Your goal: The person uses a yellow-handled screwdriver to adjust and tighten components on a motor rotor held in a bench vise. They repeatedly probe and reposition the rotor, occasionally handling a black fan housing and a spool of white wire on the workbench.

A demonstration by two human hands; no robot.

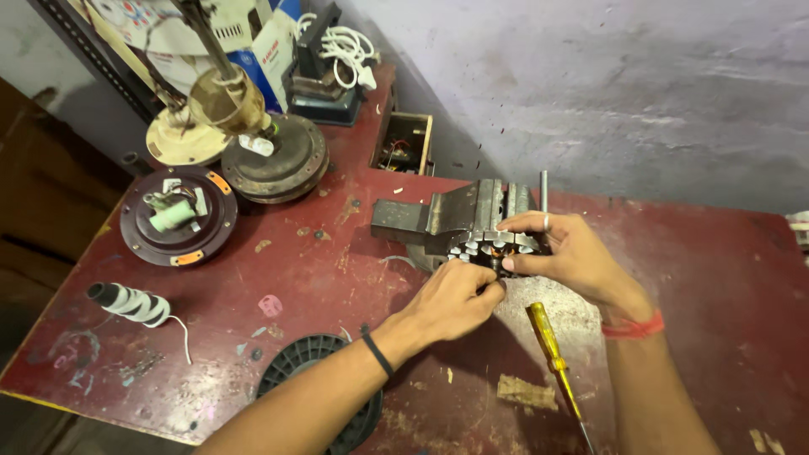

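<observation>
- A worn red table (320, 278) filled most of my view, set against a grey wall (607, 93).
- Two round fan motor housings lay at the far left: a rusty one (274, 160) with a rod standing up from it, and a dark one (177, 216) with orange tabs.
- A blue and white box (268, 52) stood at the back left corner, its print too small to read; a small open wooden box (404, 141) lay nearer the wall.
- A grey vise (459, 215) sat at the table's middle.
- The stator (493, 248), a ring of metal teeth with copper winding inside, was at the vise, and it looked only partly wound, though I judged that from a small glimpse.
- My right hand (565, 253) clamped its fingers over the stator's top.
- My left hand (451, 299) had its fingers pinched together at the stator's near edge; I could not tell on what.
- A yellow screwdriver (552, 358) lay untouched by my right wrist.
- A black ribbed disc (316, 383) sat under my left forearm.
</observation>
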